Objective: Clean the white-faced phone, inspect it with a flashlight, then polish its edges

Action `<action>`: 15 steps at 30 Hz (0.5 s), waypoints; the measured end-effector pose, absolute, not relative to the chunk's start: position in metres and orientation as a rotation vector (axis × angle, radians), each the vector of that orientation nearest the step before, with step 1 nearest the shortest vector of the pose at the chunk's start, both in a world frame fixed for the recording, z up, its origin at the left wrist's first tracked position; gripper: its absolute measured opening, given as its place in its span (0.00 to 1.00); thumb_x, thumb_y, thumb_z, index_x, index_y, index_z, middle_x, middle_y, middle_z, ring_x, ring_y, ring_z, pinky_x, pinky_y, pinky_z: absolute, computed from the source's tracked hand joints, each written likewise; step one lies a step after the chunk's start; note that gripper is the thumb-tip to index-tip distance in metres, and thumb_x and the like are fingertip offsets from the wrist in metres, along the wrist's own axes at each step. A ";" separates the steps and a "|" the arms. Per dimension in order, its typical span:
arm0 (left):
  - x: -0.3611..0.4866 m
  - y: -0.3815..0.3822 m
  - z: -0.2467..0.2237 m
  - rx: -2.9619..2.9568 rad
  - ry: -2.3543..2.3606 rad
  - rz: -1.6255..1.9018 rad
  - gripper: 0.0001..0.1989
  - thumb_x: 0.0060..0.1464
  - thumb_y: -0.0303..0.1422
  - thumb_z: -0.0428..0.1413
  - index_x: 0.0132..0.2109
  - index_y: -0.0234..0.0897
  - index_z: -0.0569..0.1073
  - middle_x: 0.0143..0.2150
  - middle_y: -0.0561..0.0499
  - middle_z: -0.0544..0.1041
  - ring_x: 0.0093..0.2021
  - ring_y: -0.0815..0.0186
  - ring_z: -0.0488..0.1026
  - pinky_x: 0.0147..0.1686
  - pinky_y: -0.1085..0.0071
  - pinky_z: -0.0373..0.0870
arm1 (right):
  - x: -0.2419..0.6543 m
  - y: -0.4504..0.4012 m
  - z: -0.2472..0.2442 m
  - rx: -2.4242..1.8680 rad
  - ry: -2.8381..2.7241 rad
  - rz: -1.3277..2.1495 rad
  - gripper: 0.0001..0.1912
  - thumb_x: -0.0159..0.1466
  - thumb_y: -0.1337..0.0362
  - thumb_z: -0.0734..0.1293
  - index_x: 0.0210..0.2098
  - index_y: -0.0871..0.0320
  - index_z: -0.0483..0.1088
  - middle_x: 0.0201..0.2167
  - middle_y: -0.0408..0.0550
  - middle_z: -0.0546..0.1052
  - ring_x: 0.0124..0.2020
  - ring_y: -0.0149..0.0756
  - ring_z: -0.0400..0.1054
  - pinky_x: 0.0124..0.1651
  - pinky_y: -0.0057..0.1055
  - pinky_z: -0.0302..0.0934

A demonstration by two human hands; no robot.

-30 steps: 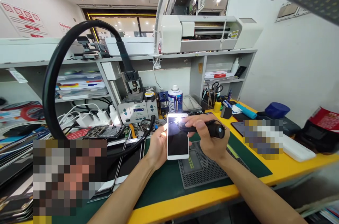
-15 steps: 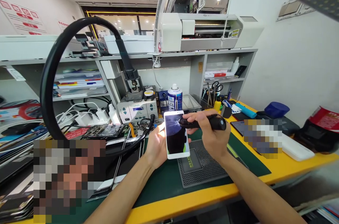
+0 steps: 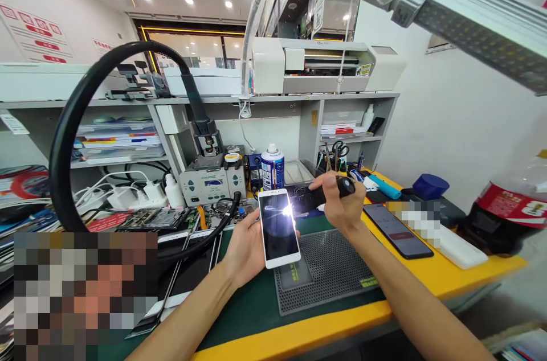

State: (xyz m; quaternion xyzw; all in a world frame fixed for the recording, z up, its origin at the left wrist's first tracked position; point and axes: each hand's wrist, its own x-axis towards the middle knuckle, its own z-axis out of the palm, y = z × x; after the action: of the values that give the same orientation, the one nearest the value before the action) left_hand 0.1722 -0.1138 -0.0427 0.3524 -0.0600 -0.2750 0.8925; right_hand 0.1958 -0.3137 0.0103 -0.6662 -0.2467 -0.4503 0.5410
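A white-framed smartphone (image 3: 280,236) with a dark screen is gripped by my left hand (image 3: 245,247), its fingers behind it and at its edges. The phone is tilted up toward me above the grey perforated mat (image 3: 333,275). My right hand (image 3: 346,204) is closed around a black flashlight (image 3: 314,199) held beside the phone's upper right edge. Its bright light makes a glare on the right part of the screen. Whether the flashlight's front end touches the phone, I cannot tell.
A thick black hose (image 3: 64,122) arches at left over a soldering station (image 3: 211,184). A blue spray can (image 3: 272,168) stands behind the phone. On the right are another phone (image 3: 397,230), a white power bank (image 3: 464,247) and a cola bottle (image 3: 504,213). An LED lamp (image 3: 482,19) hangs overhead.
My right hand has drawn the flashlight from over the screen back to the phone's right side. The glare on the screen has grown brighter. My view has shifted, showing more of the lamp and bottle.
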 end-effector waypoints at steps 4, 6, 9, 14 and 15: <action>0.172 -0.116 -0.042 0.737 -0.101 -0.552 0.24 0.65 0.43 0.51 0.60 0.33 0.73 0.53 0.36 0.79 0.53 0.45 0.77 0.57 0.47 0.68 | 0.192 -0.325 -0.002 -1.551 -0.469 -0.578 0.25 0.67 0.43 0.64 0.39 0.60 0.79 0.32 0.52 0.83 0.13 0.31 0.68 0.14 0.28 0.64; 0.172 -0.117 -0.041 0.773 -0.079 -0.527 0.24 0.65 0.43 0.51 0.59 0.31 0.73 0.54 0.34 0.79 0.54 0.43 0.77 0.56 0.46 0.68 | 0.193 -0.331 0.000 -1.490 -0.449 -0.308 0.27 0.66 0.40 0.65 0.44 0.59 0.77 0.36 0.54 0.83 0.12 0.33 0.70 0.12 0.30 0.66; 0.172 -0.117 -0.042 0.807 -0.041 -0.530 0.26 0.64 0.44 0.52 0.59 0.27 0.73 0.54 0.31 0.78 0.55 0.42 0.76 0.57 0.45 0.68 | 0.198 -0.336 0.005 -1.425 -0.440 -0.095 0.28 0.63 0.40 0.67 0.39 0.62 0.77 0.30 0.54 0.83 0.17 0.39 0.75 0.15 0.32 0.71; 0.174 -0.115 -0.046 0.777 -0.072 -0.504 0.26 0.65 0.43 0.50 0.60 0.27 0.72 0.59 0.31 0.75 0.59 0.42 0.73 0.59 0.47 0.66 | 0.208 -0.333 0.001 -1.378 -0.360 -0.225 0.19 0.56 0.50 0.77 0.28 0.60 0.76 0.18 0.44 0.77 0.11 0.31 0.66 0.10 0.25 0.61; 0.174 -0.115 -0.046 0.772 -0.096 -0.505 0.26 0.66 0.42 0.49 0.61 0.27 0.71 0.61 0.31 0.73 0.60 0.42 0.71 0.60 0.47 0.66 | 0.208 -0.331 0.000 -1.385 -0.349 -0.278 0.19 0.56 0.50 0.77 0.27 0.60 0.75 0.18 0.44 0.76 0.10 0.30 0.64 0.09 0.24 0.57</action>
State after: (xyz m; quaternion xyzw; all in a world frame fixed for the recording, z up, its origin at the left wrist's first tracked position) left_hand 0.1739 -0.1155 -0.0459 0.3722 -0.0461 -0.2436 0.8944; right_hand 0.2082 -0.3309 -0.0002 -0.6330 -0.1594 -0.1269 0.7469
